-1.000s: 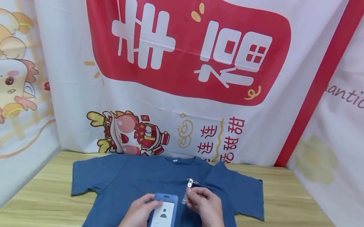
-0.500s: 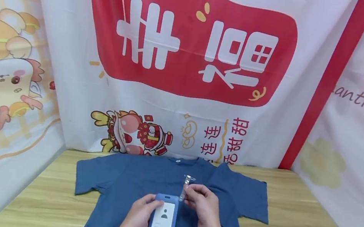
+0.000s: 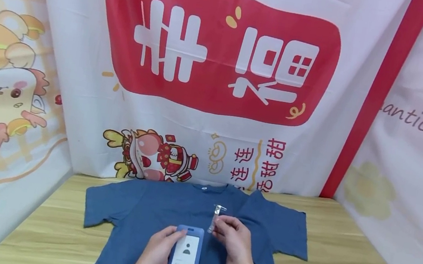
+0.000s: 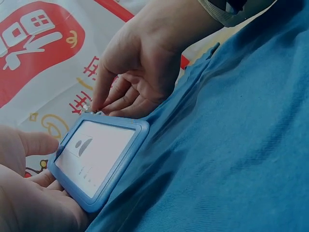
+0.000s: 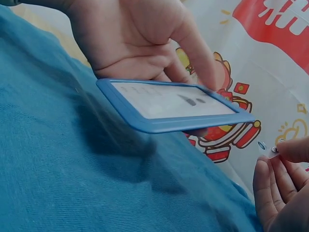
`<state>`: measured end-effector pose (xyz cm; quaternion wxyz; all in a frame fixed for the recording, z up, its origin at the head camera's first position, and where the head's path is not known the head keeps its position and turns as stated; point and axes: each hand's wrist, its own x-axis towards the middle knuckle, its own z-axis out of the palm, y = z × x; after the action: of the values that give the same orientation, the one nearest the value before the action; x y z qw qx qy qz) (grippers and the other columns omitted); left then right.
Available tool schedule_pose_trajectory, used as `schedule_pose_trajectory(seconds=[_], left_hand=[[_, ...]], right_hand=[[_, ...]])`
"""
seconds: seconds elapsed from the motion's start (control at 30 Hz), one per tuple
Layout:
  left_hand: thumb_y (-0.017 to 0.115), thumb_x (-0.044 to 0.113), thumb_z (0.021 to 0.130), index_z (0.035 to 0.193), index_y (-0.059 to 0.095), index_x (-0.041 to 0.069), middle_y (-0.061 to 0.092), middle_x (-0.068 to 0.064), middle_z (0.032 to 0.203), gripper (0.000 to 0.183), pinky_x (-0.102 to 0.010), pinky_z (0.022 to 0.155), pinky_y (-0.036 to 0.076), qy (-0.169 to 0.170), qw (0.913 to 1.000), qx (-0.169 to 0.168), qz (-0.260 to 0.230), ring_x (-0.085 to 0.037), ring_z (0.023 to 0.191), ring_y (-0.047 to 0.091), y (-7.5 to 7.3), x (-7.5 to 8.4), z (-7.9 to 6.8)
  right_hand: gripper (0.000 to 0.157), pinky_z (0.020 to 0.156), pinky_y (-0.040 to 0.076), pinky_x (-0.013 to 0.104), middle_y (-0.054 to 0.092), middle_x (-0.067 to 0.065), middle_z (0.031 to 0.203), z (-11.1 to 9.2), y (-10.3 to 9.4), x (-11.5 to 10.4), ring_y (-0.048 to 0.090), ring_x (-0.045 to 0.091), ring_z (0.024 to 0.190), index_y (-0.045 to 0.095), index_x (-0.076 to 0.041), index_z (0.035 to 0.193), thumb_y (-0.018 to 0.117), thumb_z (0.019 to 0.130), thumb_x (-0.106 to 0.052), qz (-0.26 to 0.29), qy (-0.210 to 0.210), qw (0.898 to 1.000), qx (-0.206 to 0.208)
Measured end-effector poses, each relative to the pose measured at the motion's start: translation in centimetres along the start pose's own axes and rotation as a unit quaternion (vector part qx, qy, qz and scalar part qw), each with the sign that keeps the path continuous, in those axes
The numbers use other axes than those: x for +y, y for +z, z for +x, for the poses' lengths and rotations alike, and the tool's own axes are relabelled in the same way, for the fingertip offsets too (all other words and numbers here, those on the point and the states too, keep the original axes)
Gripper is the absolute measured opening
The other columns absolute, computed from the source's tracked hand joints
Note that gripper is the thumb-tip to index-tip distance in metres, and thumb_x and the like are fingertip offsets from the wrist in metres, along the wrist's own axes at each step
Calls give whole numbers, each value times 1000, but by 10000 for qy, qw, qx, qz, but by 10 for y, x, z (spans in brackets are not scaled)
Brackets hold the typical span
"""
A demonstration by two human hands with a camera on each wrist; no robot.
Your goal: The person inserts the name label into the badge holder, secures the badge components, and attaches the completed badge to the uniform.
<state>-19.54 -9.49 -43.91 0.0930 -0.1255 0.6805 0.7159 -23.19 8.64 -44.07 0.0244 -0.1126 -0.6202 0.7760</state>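
Note:
My left hand [image 3: 157,250] grips a blue badge holder [image 3: 184,254] by its left edge, thumb on the front and fingers beneath. A white card with a dark person icon shows inside it, and a slot is cut in its top edge. Up and to the right, my right hand [image 3: 234,243] pinches a badge clip [image 3: 215,218] with a metal top and a clear strap. The strap's lower end hangs just beyond the holder's upper right corner, apart from it in the head view. In the right wrist view the clip [image 5: 273,149] is partly hidden by fingers.
Beneath both hands a blue T-shirt [image 3: 168,207] lies spread on a wooden table [image 3: 341,249]. A white cloth backdrop [image 3: 80,86] with red print hangs behind the table, and printed cloths hang at both sides.
Over the last second the right hand has brought the clip slightly left, closer to the badge holder. The left hand keeps its hold, with a small leftward shift.

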Motion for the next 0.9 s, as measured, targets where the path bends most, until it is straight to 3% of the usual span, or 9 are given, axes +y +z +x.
schedule_pose_trajectory(seconds=[0.3, 0.5, 0.63, 0.77, 0.9], left_hand=[[67, 31, 107, 108, 71, 7, 64, -8, 116, 24, -40, 97, 47, 353, 9992, -128, 109, -28, 114, 56, -1, -3, -1], [65, 27, 108, 103, 67, 8, 65, -4, 103, 20, -34, 84, 48, 111, 9967, -537, 592, -22, 99, 60, -4, -3, 0], [64, 25, 109, 103, 66, 8, 65, -7, 111, 18, -41, 89, 50, 77, 9965, -612, 567, -26, 107, 59, -3, -3, 0], [62, 24, 110, 115, 69, 7, 64, -12, 125, 19, -51, 99, 50, 42, 9971, -626, 434, -31, 119, 56, -4, -3, 0], [62, 23, 110, 126, 69, 6, 67, -10, 126, 24, -46, 98, 50, 79, 9967, -728, 355, -27, 117, 60, -6, -1, -2]], right_hand=[[18, 78, 65, 27, 78, 2, 93, -1, 6, 5, 74, 10, 82, 75, -1, 112, 79, 96, -9, -17, 256, 9985, -484], [21, 79, 62, 26, 80, -1, 96, -2, 8, 5, 75, 9, 85, 75, -3, 116, 77, 99, -15, -123, 583, 9939, -925], [21, 80, 60, 26, 79, -1, 97, -4, 8, 5, 74, 8, 87, 74, -4, 117, 76, 100, -16, -132, 630, 9925, -1039], [21, 81, 58, 27, 79, -1, 99, -4, 8, 5, 73, 8, 89, 74, -4, 117, 75, 100, -16, -113, 693, 9911, -1134], [22, 82, 58, 27, 78, -1, 101, -5, 7, 3, 73, 8, 90, 74, -4, 120, 73, 101, -17, -88, 803, 9887, -1262]])
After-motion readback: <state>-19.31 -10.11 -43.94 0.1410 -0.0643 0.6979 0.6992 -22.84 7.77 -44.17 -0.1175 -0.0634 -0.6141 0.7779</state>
